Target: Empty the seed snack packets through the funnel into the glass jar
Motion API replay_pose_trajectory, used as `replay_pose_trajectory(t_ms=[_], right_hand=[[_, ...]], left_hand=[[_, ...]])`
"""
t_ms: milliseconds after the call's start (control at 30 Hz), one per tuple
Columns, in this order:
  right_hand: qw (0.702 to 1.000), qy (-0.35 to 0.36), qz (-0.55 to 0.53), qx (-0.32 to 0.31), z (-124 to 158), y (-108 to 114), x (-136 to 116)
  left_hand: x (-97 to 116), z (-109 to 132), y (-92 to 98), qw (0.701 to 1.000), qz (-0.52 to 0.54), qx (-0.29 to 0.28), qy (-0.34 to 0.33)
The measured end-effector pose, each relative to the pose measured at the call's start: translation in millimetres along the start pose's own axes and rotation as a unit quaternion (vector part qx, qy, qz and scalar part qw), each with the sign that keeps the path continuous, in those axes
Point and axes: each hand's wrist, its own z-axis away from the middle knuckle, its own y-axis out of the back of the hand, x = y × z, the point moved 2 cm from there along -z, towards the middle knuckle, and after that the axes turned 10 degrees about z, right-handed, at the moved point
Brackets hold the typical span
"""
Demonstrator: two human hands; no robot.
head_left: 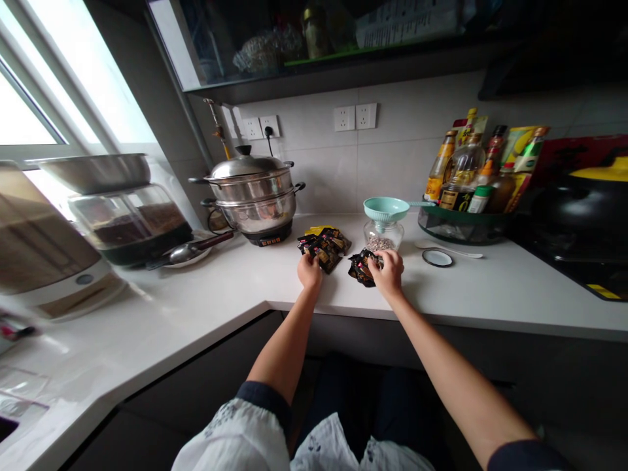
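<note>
My left hand [309,271] is closed at the near left edge of a pile of black printed packets [330,250], fingers pinching one of them. A yellow edge shows behind that pile. To the right, my right hand [389,269] grips a crumpled bunch of black packets [362,268] low over the white counter. Just behind it stands a clear glass jar [385,234], partly filled with small pale brownish pieces. A mint-green funnel [386,209] sits in the jar's mouth, its handle pointing right. The right fingertips are partly hidden from view.
A round lid [438,258] and a white spoon [454,250] lie right of the jar. Behind them is a green-based rack [461,224] of bottles. A steel steamer [252,190] stands back left, beside a dark-handled pan-like utensil [191,250]. A black pot [589,203] is far right.
</note>
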Motion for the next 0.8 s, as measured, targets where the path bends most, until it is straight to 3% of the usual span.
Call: replay_pose_trajectory(t_ms=[133, 467, 600, 800], right_hand=[[1.000, 0.007, 0.010, -0.008, 0, 2, -4], [0.999, 0.036, 0.001, 0.003, 0, 3, -9], [0.999, 0.044, -0.005, 0.009, -2, 5, -11], [0.997, 0.070, -0.027, 0.037, -6, 10, -13]], left_hand=[[-6, -2, -2.4, 0.999, 0.048, 0.013, -0.022], [-5, -5, -7.6, 0.984, 0.177, -0.016, 0.009], [12, -8, -5.1, 0.979, 0.200, -0.032, -0.015], [57, -11, -6.4, 0.968, 0.224, -0.082, -0.080]])
